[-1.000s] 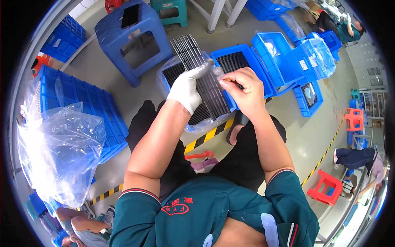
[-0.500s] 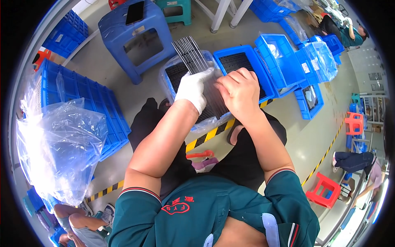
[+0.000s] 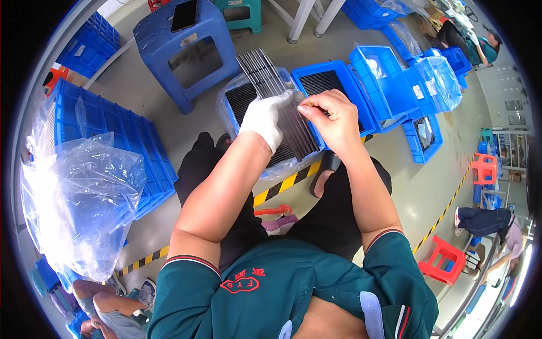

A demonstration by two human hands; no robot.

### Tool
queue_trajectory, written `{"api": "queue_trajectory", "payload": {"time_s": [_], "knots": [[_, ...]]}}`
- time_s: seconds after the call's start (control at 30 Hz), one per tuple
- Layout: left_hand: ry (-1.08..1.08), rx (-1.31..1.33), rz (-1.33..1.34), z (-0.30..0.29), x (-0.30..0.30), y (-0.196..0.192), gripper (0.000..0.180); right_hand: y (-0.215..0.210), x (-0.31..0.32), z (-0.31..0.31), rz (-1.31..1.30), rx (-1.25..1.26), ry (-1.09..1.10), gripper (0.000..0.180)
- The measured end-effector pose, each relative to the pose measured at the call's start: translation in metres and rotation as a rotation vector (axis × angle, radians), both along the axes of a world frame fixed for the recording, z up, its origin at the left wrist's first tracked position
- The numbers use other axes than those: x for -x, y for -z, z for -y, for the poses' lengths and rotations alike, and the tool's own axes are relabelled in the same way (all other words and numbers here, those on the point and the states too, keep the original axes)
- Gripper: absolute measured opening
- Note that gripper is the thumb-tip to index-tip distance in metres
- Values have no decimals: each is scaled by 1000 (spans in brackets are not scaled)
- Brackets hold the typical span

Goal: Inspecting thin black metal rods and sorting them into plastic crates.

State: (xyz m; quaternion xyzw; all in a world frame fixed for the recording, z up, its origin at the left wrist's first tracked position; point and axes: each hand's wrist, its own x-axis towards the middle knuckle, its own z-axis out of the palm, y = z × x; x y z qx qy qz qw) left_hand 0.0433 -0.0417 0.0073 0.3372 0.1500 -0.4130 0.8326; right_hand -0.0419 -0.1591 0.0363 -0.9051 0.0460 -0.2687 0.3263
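My left hand (image 3: 263, 120), in a white glove, is wrapped round a bundle of thin dark rods (image 3: 262, 70). The bundle slants from upper left to lower right over a plastic-lined bin (image 3: 224, 101) holding more dark rods. Close against the bundle's right side is my bare right hand (image 3: 337, 120). Its thumb and forefinger are pinched together; whatever lies between them is too small to make out. A blue bin (image 3: 366, 110) with similar dark rods stands to the right, partly behind my right hand.
A blue stool (image 3: 155, 39) bearing a black phone (image 3: 184, 15) stands at upper left. Stacked blue crates (image 3: 107, 130) and a clear plastic bag (image 3: 84, 198) fill the left. More blue bins (image 3: 389, 85) stand at right, beyond them a red stool (image 3: 442, 260). Other people are nearby.
My right hand has shifted slightly from the bundle's face to its right edge, its fingers now in a clearer pinch. The bundle's lower end has swung a little right.
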Motion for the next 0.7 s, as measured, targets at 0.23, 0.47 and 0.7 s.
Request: {"api": "queue_trajectory", "payload": {"time_s": [0.23,0.47,0.7], "knots": [[-7,12,-13,-2,0,-1,14,1,-1,-2,12,33,-19,10],[-15,18,-10,-3,-1,1,15,-2,-2,0,-3,205,-114,10],[6,94,4,-2,-1,4,19,-1,-3,-4,28,301,-100,11]]}}
